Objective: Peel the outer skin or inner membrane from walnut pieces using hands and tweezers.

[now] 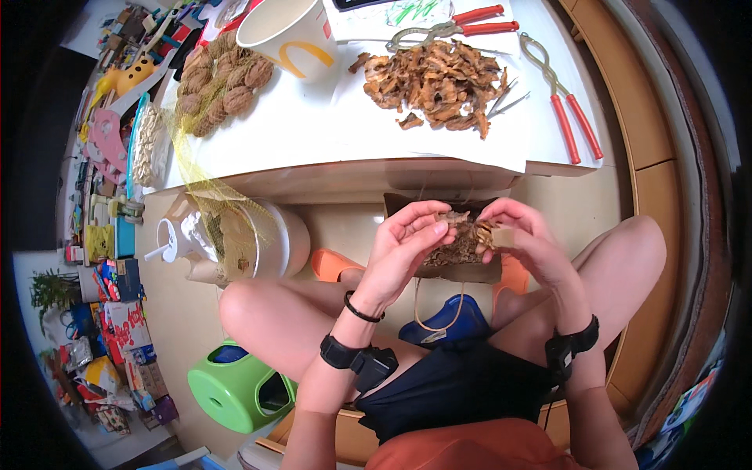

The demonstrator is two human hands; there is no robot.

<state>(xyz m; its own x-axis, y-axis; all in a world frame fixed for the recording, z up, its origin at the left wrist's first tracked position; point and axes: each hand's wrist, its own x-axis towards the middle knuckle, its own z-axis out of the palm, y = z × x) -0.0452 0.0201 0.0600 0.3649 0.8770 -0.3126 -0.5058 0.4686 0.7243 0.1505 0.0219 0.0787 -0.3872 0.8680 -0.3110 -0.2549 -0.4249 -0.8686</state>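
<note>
My left hand pinches a brown walnut piece between thumb and fingers. Close beside it, my right hand has its fingers closed on another yellowish-brown walnut piece. Both hands are over a brown paper bag with a cord handle, standing between my legs; brown shell bits fill what shows of its inside. Beyond it, on the white-covered table, lies a heap of brown walnut pieces. Whole walnuts sit in a yellow net at the table's left.
Red-handled nutcrackers and red-handled pliers lie near the heap, beside thin metal picks. A white paper bucket stands behind. A round white bin and green stool are at left; a wooden cabinet is at right.
</note>
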